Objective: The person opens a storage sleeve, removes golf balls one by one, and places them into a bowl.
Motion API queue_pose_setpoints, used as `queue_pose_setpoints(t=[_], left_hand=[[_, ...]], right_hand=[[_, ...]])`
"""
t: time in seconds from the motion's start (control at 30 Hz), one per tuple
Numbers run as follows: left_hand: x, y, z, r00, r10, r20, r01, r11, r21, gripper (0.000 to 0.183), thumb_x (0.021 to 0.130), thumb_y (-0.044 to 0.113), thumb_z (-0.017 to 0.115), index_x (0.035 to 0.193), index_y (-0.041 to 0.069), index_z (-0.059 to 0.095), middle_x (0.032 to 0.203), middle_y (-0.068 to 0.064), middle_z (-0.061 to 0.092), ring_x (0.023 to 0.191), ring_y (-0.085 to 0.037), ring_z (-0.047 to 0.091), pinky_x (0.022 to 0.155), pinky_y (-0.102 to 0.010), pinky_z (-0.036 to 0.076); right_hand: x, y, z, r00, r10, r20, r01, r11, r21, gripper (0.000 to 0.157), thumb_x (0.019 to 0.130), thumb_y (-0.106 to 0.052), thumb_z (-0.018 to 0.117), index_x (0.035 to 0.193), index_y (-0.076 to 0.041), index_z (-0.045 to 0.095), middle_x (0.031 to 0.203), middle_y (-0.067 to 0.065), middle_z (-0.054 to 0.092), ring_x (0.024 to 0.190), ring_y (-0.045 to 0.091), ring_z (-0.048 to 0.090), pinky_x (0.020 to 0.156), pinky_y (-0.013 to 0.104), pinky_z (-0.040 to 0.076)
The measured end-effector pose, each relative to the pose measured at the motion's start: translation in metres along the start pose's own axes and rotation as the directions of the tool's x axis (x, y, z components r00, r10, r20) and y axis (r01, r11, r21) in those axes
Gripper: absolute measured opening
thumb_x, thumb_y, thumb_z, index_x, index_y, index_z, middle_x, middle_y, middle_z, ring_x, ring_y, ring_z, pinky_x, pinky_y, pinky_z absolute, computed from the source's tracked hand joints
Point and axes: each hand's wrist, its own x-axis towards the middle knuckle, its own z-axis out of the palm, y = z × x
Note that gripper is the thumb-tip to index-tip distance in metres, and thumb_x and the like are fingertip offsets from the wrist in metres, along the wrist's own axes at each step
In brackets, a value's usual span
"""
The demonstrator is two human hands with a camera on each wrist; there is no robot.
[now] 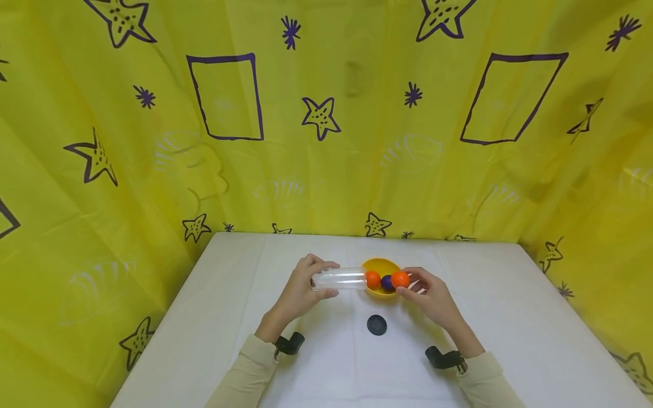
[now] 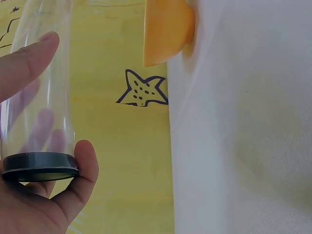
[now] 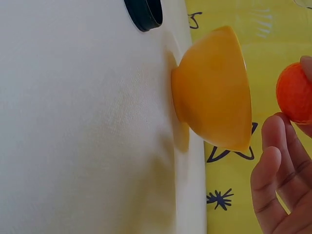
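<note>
My left hand (image 1: 301, 286) grips a clear plastic tube (image 1: 340, 278) on its side, mouth toward the right. A black cap (image 2: 40, 165) closes the tube's near end, by the palm in the left wrist view. No balls show in the part of the tube seen there. My right hand (image 1: 428, 294) pinches an orange ball (image 1: 401, 279) over the right side of a yellow bowl (image 1: 380, 264). A purple ball (image 1: 388, 283) appears within the bowl's outline. Another orange ball (image 1: 373, 279) shows right at the tube's mouth, overlapping the bowl.
On the white table (image 1: 336, 362), a round black lid (image 1: 377, 324) lies in front of the bowl. A yellow curtain (image 1: 326, 170) with dark stars and outlined rectangles hangs behind the table and along both sides. Each wrist wears a black camera mount.
</note>
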Motion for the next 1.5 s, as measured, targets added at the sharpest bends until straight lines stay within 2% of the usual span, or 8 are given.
queue_pose_setpoints(t=[0.2,0.43,0.77,1.03,1.23,1.5], left_hand=[[0.0,0.001,0.0,1.0,0.013,0.005,-0.013,1.0,-0.008,0.048,0.076,0.026,0.081,0.121,0.02,0.065,0.109,-0.002,0.053,0.098,-0.02,0.047,0.073,-0.029,0.046],[0.0,0.001,0.0,1.0,0.006,0.02,-0.005,1.0,-0.02,0.048,0.078,0.026,0.08,0.122,0.018,0.064,0.113,-0.01,0.055,0.099,-0.023,0.047,0.073,-0.026,0.044],[-0.001,0.0,0.0,1.0,-0.005,0.02,0.006,1.0,-0.029,0.047,0.078,0.027,0.08,0.121,0.023,0.064,0.114,-0.009,0.055,0.1,-0.027,0.049,0.074,-0.029,0.045],[-0.001,0.0,0.0,1.0,-0.005,0.01,0.005,1.0,-0.015,0.046,0.077,0.026,0.081,0.119,0.028,0.064,0.11,0.0,0.054,0.097,-0.02,0.047,0.073,-0.026,0.043],[-0.001,0.0,0.001,1.0,-0.003,0.012,0.003,1.0,-0.021,0.046,0.077,0.024,0.081,0.12,0.023,0.065,0.11,-0.001,0.054,0.098,-0.022,0.047,0.073,-0.027,0.044],[-0.001,0.0,0.002,1.0,-0.004,0.022,0.004,1.0,-0.029,0.047,0.077,0.021,0.081,0.121,0.021,0.065,0.109,0.001,0.053,0.097,-0.018,0.046,0.073,-0.027,0.044]], right_hand=[[0.006,0.002,-0.003,0.999,0.025,-0.021,-0.024,0.999,0.028,0.047,0.081,-0.039,0.075,0.121,-0.02,0.059,0.101,0.008,0.064,0.083,0.021,0.058,0.066,0.025,0.051],[0.02,0.006,-0.002,0.999,0.017,-0.046,-0.017,1.0,-0.01,0.047,0.084,-0.039,0.073,0.124,-0.02,0.058,0.106,0.008,0.062,0.09,0.022,0.056,0.07,0.025,0.05],[0.036,0.012,0.005,0.998,0.04,-0.049,-0.042,0.998,-0.049,0.049,0.083,-0.039,0.074,0.124,-0.017,0.059,0.111,0.011,0.063,0.09,0.023,0.056,0.07,0.025,0.049],[0.041,0.015,0.007,0.992,0.124,-0.036,-0.126,0.99,-0.066,0.055,0.083,-0.044,0.072,0.128,-0.017,0.056,0.116,0.012,0.059,0.095,0.025,0.054,0.073,0.028,0.048],[0.045,0.015,0.009,0.982,0.19,-0.013,-0.19,0.98,-0.066,0.057,0.083,-0.048,0.07,0.13,-0.019,0.054,0.12,0.011,0.056,0.1,0.025,0.052,0.074,0.026,0.047],[0.047,0.018,0.011,0.988,0.155,0.007,-0.155,0.986,-0.061,0.056,0.083,-0.047,0.072,0.128,-0.018,0.056,0.119,0.012,0.057,0.101,0.027,0.054,0.077,0.028,0.048]])
